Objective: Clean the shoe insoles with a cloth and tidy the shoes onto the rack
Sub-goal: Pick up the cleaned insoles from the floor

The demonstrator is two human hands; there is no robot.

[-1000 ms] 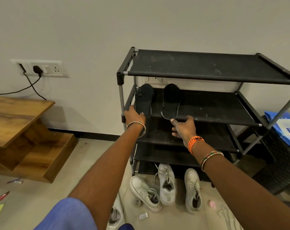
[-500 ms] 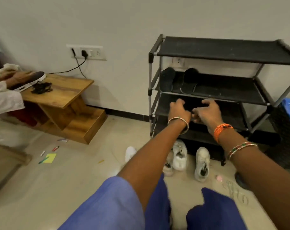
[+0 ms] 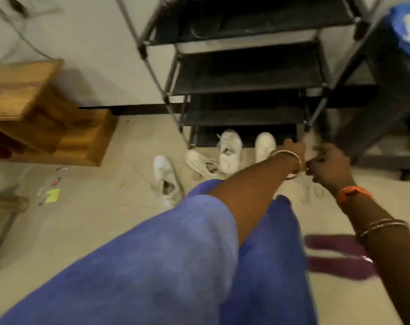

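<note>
Shoes [image 3: 229, 148] on floor [image 3: 94, 221] before rack [image 3: 246, 73], wooden stand [image 3: 42, 109] left

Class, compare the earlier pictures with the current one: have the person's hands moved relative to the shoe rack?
Yes. Both hands, left hand and right hand, have dropped from the rack's upper shelves to floor level by its bottom right leg.

Single head view, looking steeply down, close over rack [image 3: 246, 73] foot, blurred

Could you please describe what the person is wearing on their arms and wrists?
Both forearms are bare. The left hand has one thin metal bangle at the wrist. The right hand has an orange beaded band at the wrist and thin multicoloured bangles further up the forearm.
</note>
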